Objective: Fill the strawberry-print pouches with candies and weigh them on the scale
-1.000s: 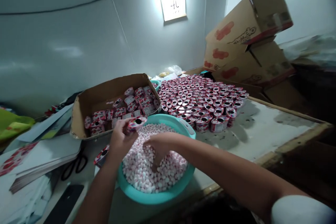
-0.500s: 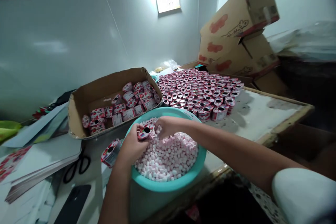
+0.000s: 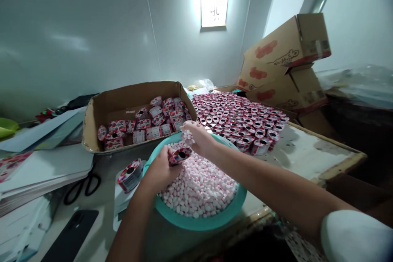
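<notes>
A teal basin (image 3: 202, 224) full of small white and pink candies (image 3: 202, 188) stands at the table's front edge. Over its left side my left hand (image 3: 164, 170) grips a red printed candy container (image 3: 180, 156) with a dark hole in its top. My right hand (image 3: 198, 137) is closed around a clump of candies, raised above the basin's far rim, just behind and to the right of the container. Left of the basin, another such container (image 3: 130, 175) rests on white cards.
Behind the basin lies an open cardboard box (image 3: 110, 100) holding several red packs. Rows of upright containers (image 3: 236, 118) cover the table to the right. Scissors (image 3: 82, 188), a phone (image 3: 72, 235) and paper stacks (image 3: 46, 168) are on the left. Cartons (image 3: 285, 61) are stacked at the back right.
My right hand has lifted from the candies with a handful in it. My left hand still holds the container, now tilted a little. The whole view has shifted slightly.
</notes>
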Demonstrator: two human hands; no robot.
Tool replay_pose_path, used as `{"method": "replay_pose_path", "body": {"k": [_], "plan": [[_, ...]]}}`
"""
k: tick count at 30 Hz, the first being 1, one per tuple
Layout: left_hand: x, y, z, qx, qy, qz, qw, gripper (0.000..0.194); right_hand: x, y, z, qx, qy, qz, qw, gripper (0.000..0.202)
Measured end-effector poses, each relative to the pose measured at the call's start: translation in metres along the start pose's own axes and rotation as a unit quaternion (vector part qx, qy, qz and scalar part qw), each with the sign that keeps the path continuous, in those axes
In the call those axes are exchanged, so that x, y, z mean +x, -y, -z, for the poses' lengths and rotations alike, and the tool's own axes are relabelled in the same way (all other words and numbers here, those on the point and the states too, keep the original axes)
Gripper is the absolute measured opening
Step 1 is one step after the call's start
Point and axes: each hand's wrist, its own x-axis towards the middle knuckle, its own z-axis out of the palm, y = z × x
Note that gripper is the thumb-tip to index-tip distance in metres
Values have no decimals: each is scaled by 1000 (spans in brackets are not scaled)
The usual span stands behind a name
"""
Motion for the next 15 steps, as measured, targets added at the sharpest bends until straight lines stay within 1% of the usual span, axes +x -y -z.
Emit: {"method": "replay_pose_path", "body": {"k": [3,5,7,10,13,15], "plan": [[-1,-3,1,-20,-7,-5,1000,22,-2,-3,-22,75,4,1,997,30],[0,-3,1,-31,-3,-9,999,21,-2,-5,-28,111,6,-4,994,30],[0,-2,1,-45,7,-9,999,24,0,-6,-29,139,6,-8,990,31],[1,-2,1,-40,11,7,999,27,4,-5,-22,170,-1,-25,985,32],[1,-3,1,-36,12,21,999,29,7,-2,-17,188,1,-50,981,27],[2,-4,0,-46,15,21,999,30,7,-1,-17,199,5,-55,978,25]]}}
